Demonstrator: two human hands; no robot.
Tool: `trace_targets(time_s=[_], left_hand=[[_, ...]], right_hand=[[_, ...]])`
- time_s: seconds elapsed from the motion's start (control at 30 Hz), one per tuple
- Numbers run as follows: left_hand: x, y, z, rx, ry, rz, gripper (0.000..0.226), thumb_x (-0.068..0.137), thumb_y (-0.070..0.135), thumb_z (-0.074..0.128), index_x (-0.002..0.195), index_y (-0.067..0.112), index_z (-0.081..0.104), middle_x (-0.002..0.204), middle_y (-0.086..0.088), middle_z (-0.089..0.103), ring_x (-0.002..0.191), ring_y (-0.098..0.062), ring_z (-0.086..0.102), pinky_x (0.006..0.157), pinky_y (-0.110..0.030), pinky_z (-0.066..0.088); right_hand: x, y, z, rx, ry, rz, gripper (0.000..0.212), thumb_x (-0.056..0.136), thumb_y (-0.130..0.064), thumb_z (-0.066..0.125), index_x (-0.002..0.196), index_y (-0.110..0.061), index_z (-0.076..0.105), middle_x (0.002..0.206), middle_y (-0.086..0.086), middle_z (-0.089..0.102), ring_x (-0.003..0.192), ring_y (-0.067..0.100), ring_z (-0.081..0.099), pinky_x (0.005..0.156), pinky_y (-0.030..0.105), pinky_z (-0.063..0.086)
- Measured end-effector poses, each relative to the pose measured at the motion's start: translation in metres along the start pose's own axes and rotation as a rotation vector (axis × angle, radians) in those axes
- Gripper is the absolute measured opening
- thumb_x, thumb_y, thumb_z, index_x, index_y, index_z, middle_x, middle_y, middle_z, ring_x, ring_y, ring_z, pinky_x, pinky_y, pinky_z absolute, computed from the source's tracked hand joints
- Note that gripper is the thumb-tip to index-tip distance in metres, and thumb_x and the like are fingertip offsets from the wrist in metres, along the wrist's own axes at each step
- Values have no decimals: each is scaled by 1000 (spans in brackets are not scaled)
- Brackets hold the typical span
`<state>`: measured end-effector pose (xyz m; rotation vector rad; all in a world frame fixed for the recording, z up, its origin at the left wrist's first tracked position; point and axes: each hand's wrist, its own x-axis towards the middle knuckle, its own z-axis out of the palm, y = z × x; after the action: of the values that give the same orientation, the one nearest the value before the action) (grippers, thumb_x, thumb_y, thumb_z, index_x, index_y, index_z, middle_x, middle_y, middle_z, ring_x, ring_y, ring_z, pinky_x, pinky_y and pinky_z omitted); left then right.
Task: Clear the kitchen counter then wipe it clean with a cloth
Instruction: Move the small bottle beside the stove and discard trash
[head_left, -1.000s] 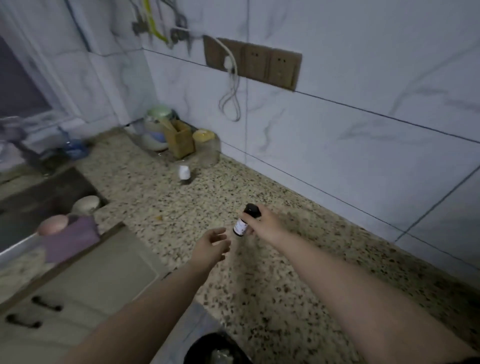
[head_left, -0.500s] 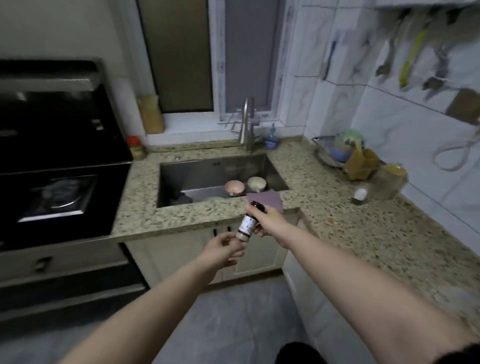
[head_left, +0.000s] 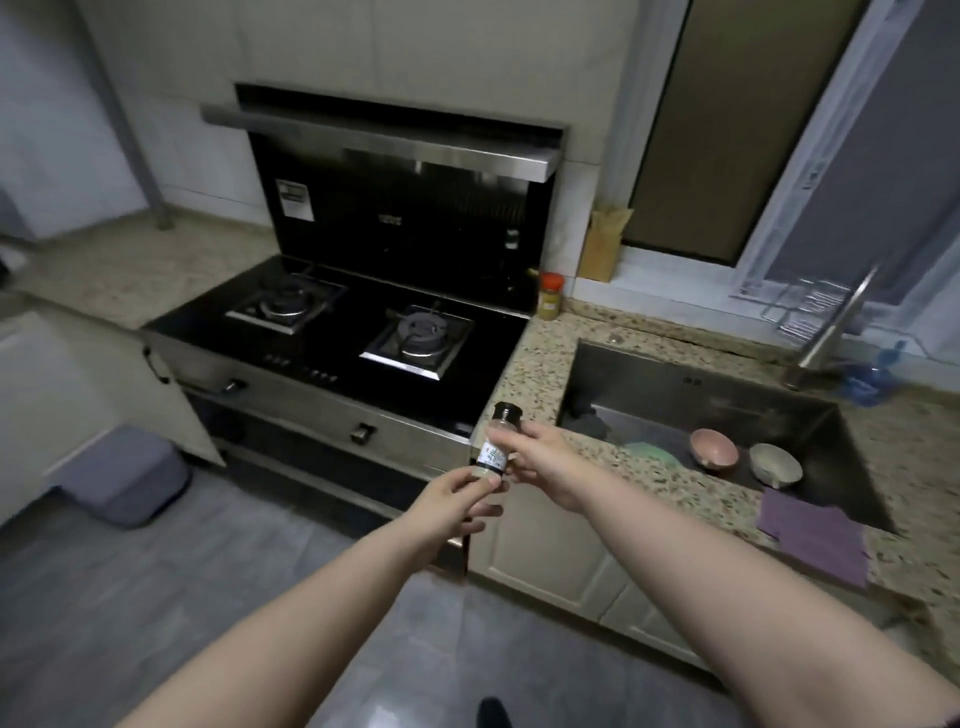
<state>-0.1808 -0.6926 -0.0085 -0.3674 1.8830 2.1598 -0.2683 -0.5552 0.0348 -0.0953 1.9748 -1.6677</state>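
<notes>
Above the floor in front of the stove (head_left: 358, 332), both hands now hold the spice bottle (head_left: 496, 448), whereas half a second ago the view faced the sink (head_left: 675, 395) and window. The left hand (head_left: 452, 506) has closed its fingertips around the bottle's base; before it only reached toward it. The right hand (head_left: 540, 460) pinches the bottle's upper body just under the black cap. The bottle tilts slightly, held off the granite counter (head_left: 535, 358), level with its front edge. A purple cloth (head_left: 815, 535) lies on the counter by the sink, well apart from both hands.
</notes>
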Motion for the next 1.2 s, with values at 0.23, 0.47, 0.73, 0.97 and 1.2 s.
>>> trace_targets(time_s=[0.23,0.47,0.73,0.97,1.2], left_hand=[[44,28,-86,-32,185,10,36,91,29,67,121,9,62,80,-2,49,70,-12,53,63,-24,37],[75,53,-151,-145,389,-1,20,93,26,64,107,11,63,64,12,58,67,-11,51,59,-20,37],[80,58,-255,-212,697,-17,23,88,24,71,106,11,66,84,-4,65,85,-23,54,71,-29,45],[71,71,-371,-124,698,-25,33,81,27,78,112,20,66,92,2,73,90,-16,68,74,-26,51],[61,100,-493,-64,656,-20,42,74,29,84,111,19,66,88,-2,70,79,-12,64,77,-32,49]], right_hand=[[109,-42,53,-136,-270,-41,35,77,-14,82,109,-15,66,85,0,72,58,4,61,55,19,44],[199,-87,110,-331,-496,-95,40,80,-23,81,115,-14,63,96,1,71,73,5,64,56,12,46],[268,-101,226,-419,-662,-145,37,74,-24,86,105,-15,68,58,-16,61,62,1,57,65,18,46],[313,-123,328,-465,-691,-175,37,77,-22,83,109,-13,66,49,-20,58,53,-6,54,63,14,42],[349,-159,431,-493,-644,-238,55,66,-35,88,109,-9,65,65,-5,50,65,11,48,66,29,42]])
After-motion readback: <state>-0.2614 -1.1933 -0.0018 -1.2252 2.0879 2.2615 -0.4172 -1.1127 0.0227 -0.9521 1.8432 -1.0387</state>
